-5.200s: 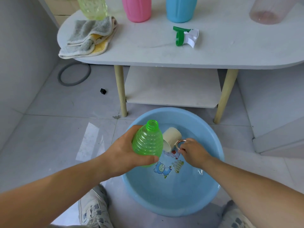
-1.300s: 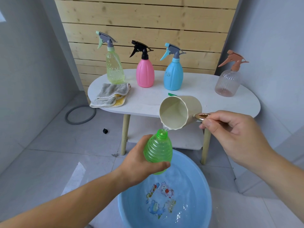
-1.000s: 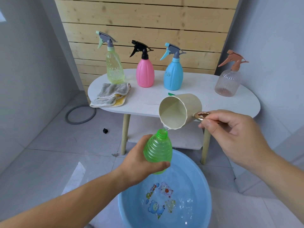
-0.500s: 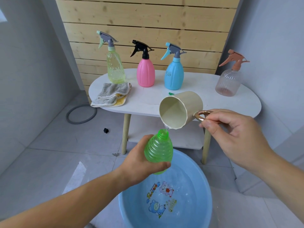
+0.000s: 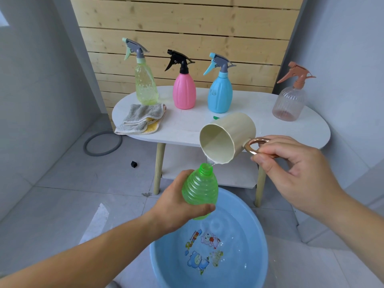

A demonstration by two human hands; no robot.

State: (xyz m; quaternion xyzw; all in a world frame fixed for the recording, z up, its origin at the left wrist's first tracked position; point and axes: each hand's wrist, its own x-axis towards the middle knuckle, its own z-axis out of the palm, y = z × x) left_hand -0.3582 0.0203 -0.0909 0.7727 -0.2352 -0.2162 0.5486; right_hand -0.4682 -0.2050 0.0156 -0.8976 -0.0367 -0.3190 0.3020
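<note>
My left hand (image 5: 176, 206) grips a ribbed green bottle (image 5: 200, 189) with no cap, upright above a blue basin (image 5: 158, 260) that holds water. My right hand (image 5: 291, 169) pinches the copper ring handle of a cream cup (image 5: 227, 138). The cup is tipped far over to the left, its lip just above the bottle's open neck, and a thin stream of water runs from it into the bottle.
A white oval table (image 5: 261, 113) stands behind with several spray bottles: yellow-green (image 5: 145, 84), pink (image 5: 184, 90), blue (image 5: 220, 92) and clear pink (image 5: 289, 102). Folded cloths (image 5: 141, 119) lie on its left end. A grey hose ring (image 5: 102, 143) lies on the floor.
Five seconds ago the cup was down in the basin; since then it has been lifted and tipped over the bottle's neck. Over the last second the cup has tilted a little further.
</note>
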